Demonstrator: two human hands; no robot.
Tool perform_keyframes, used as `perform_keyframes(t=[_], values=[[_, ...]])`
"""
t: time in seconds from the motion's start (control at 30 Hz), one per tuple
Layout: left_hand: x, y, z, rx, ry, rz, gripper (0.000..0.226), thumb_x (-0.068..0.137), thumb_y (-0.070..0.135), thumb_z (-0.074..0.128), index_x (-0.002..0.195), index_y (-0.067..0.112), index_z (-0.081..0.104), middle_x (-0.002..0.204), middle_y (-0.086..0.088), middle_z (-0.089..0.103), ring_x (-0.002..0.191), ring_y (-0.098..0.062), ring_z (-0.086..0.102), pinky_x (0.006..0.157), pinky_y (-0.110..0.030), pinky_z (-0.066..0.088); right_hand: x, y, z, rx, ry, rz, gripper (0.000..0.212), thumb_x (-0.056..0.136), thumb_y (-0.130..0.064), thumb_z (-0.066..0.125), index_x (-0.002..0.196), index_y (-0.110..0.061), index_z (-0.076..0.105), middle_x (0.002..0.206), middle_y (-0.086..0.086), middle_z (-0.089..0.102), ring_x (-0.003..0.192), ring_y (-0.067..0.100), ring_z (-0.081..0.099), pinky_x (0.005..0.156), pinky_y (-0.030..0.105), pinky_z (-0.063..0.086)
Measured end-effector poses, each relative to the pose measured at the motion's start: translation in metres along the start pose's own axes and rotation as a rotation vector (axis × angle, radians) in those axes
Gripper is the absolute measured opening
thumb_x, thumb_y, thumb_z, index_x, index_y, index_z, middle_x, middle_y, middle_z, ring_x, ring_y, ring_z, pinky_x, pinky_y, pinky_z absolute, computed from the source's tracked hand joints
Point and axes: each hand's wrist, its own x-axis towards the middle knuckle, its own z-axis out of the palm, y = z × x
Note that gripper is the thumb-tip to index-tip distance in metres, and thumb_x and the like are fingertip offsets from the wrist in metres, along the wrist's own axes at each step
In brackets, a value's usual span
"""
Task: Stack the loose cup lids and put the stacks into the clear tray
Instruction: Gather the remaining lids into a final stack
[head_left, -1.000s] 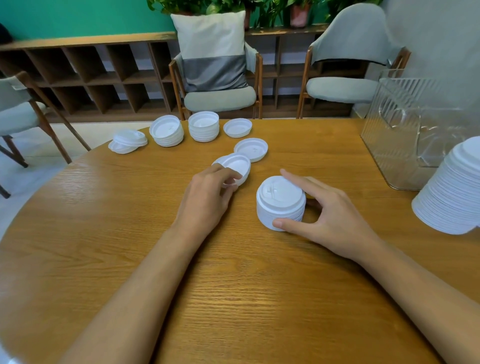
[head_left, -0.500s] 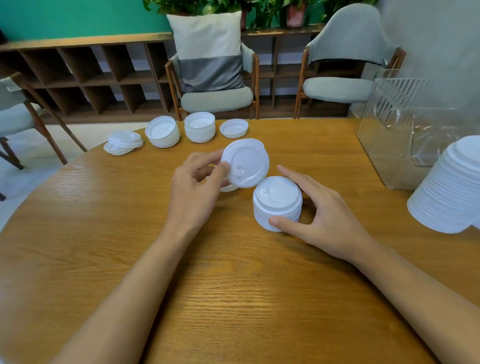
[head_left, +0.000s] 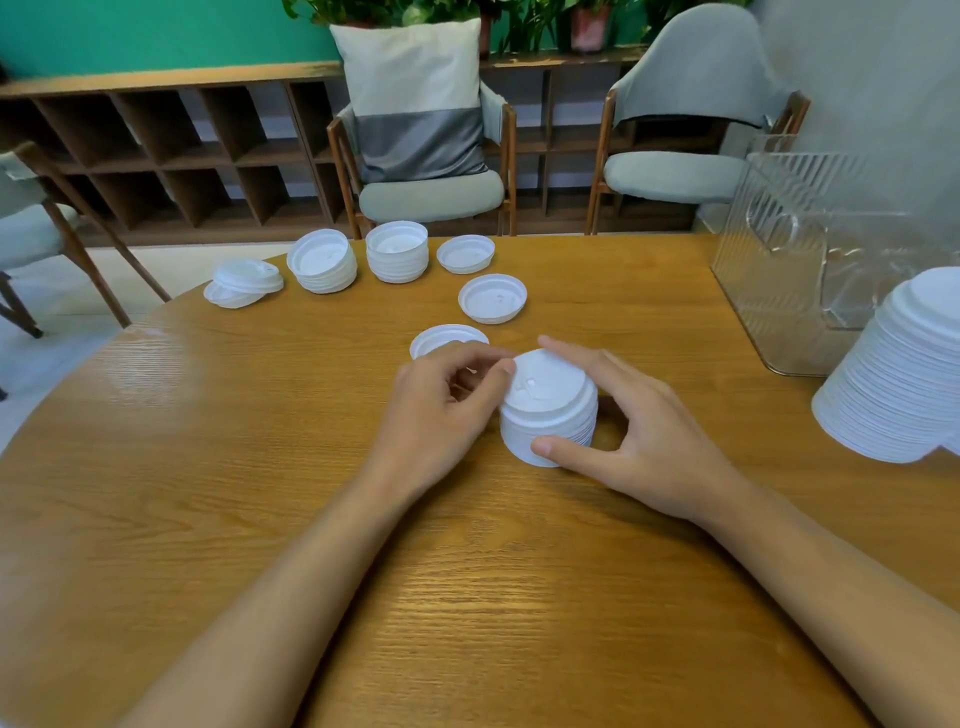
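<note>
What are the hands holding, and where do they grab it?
The right hand grips the lid stack by its sides; the left hand pinches the top lid at its left rim.

A short stack of white cup lids (head_left: 551, 441) stands dome-up at mid-table, gripped by the right hand (head_left: 649, 436), while the left hand (head_left: 441, 405) pinches the top lid (head_left: 548, 384). Three single lids (head_left: 492, 298) lie rim-up beyond it. Two low stacks (head_left: 397, 252) and a leaning pair (head_left: 244, 283) line the far edge. A tall stack (head_left: 904, 379) sits beside the ribbed clear tray (head_left: 779, 270).
</note>
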Motion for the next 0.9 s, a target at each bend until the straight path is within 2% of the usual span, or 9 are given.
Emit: perform_keyframes(t=[0.07,0.17,0.23,0.33,0.43,0.5,0.63,0.73,0.9], values=[[-0.002,0.002,0.001,0.04,-0.003,0.02,0.016,0.1,0.033,0.069,0.108,0.024,0.08,0.088,0.014,0.075,0.081,-0.005,0.067,0.075,-0.03,0.053,0.0,0.001,0.0,-0.017,0.014,-0.006,0.079,0.082,-0.045,0.085,0.152,-0.038,0.048,0.142,-0.023,0.055,0.134,-0.003,0.05,0.108,0.016,0.039],[-0.003,0.007,-0.002,0.052,-0.143,0.066,0.045,0.09,0.055,0.068,0.127,0.029,0.074,0.114,0.013,0.073,0.111,-0.009,0.066,0.09,-0.028,0.054,0.0,0.002,0.001,-0.012,0.025,-0.021,0.078,0.082,-0.042,0.085,0.151,-0.033,0.051,0.14,-0.019,0.058,0.133,0.0,0.052,0.107,0.014,0.038],[-0.005,0.009,-0.003,0.078,-0.192,0.096,0.061,0.08,0.06,0.076,0.134,0.032,0.069,0.121,0.016,0.07,0.119,-0.01,0.064,0.096,-0.03,0.054,0.0,0.002,0.002,-0.003,0.028,-0.026,0.077,0.083,-0.039,0.086,0.151,-0.031,0.051,0.139,-0.018,0.059,0.132,0.001,0.053,0.106,0.015,0.039],[-0.006,0.008,-0.001,0.085,-0.153,0.12,0.067,0.074,0.055,0.085,0.134,0.034,0.068,0.121,0.018,0.071,0.119,-0.011,0.065,0.098,-0.039,0.056,0.0,0.003,0.001,0.001,0.018,-0.011,0.083,0.082,-0.037,0.088,0.154,-0.034,0.046,0.141,-0.02,0.057,0.133,0.0,0.052,0.107,0.018,0.042],[-0.005,0.007,-0.001,0.074,-0.15,0.106,0.067,0.073,0.055,0.085,0.134,0.034,0.068,0.121,0.02,0.071,0.119,-0.009,0.065,0.1,-0.039,0.056,0.001,0.003,-0.001,0.064,-0.01,0.023,0.09,0.081,-0.037,0.089,0.157,-0.039,0.04,0.146,-0.024,0.052,0.136,-0.003,0.049,0.107,0.018,0.045],[-0.006,0.007,-0.001,0.073,-0.168,0.1,0.067,0.073,0.054,0.084,0.135,0.034,0.068,0.123,0.02,0.071,0.121,-0.009,0.065,0.102,-0.039,0.055,0.0,0.003,-0.001,0.074,-0.007,0.022,0.09,0.08,-0.037,0.089,0.156,-0.037,0.042,0.146,-0.023,0.053,0.136,-0.003,0.049,0.107,0.018,0.046],[-0.005,0.006,-0.002,0.065,-0.204,0.092,0.066,0.075,0.049,0.082,0.137,0.035,0.066,0.125,0.019,0.071,0.125,-0.009,0.063,0.104,-0.04,0.053,0.0,0.004,0.0,0.046,0.005,0.005,0.088,0.077,-0.044,0.088,0.154,-0.033,0.049,0.142,-0.023,0.057,0.134,-0.006,0.05,0.105,0.01,0.039],[-0.004,0.004,-0.004,0.041,-0.253,0.068,0.067,0.078,0.049,0.083,0.141,0.035,0.064,0.128,0.019,0.071,0.128,-0.008,0.06,0.105,-0.042,0.051,0.001,0.004,-0.001,0.088,-0.002,0.027,0.091,0.073,-0.041,0.091,0.153,-0.035,0.049,0.141,-0.027,0.056,0.134,-0.009,0.048,0.103,0.005,0.037],[-0.002,0.0,-0.01,0.075,-0.317,0.111,0.067,0.086,0.046,0.084,0.146,0.035,0.059,0.136,0.021,0.066,0.133,-0.005,0.056,0.105,-0.033,0.049,0.0,0.004,-0.001,0.07,-0.006,0.031,0.087,0.076,-0.043,0.089,0.153,-0.038,0.049,0.14,-0.027,0.058,0.134,-0.006,0.05,0.106,0.013,0.042]])
